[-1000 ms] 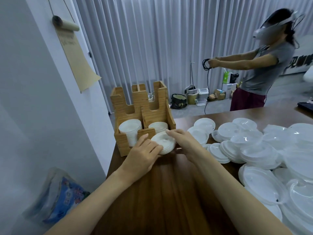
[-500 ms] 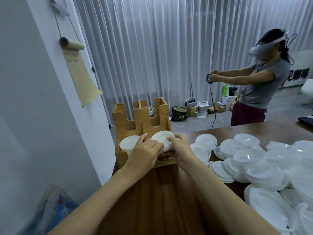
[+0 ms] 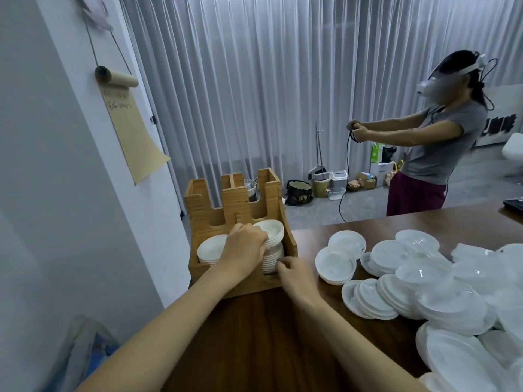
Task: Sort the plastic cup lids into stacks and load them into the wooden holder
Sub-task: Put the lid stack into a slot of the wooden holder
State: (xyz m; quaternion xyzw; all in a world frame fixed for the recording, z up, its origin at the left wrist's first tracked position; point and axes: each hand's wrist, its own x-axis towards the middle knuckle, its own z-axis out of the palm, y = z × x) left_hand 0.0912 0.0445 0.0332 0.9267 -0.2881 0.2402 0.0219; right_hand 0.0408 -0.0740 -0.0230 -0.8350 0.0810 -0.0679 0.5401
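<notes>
**Head view: seating a batch of lids in the holder's right compartment**

Shows the wooden holder [image 3: 240, 210] at the left end of the desk [image 3: 268, 340], close to the wall, with two open-fronted compartments facing the camera. Carries in the left compartment a level stack of white lids [image 3: 210, 250], and in the right compartment a taller stack [image 3: 273, 258] topped by an upper batch of lids [image 3: 273, 230], tilted and not yet seated. Grips that upper batch with the left hand [image 3: 244, 246], fingers curled over its near rim. Touches the front of the taller stack with the right hand [image 3: 295, 274], fingertips at the holder's front opening; cannot tell whether pinching the lids or only steadying them. Leaves many more lids [image 3: 424, 281] in slumped piles over the right side of the desk, with the nearest small pile [image 3: 335, 264] close beside the holder.

Step in hand, by judgement: loading, at the point of settling a sorted batch onto the right-hand stack. Task well short of done, given the quantity on the desk.

Next move calls for levelling the tilted batch, pressing it down until nested, then freeing both hands and reaching right for further lids of matching size. Calls also for checking diameter first, the broader clear lids at far right likely not suiting these compartments.
</notes>
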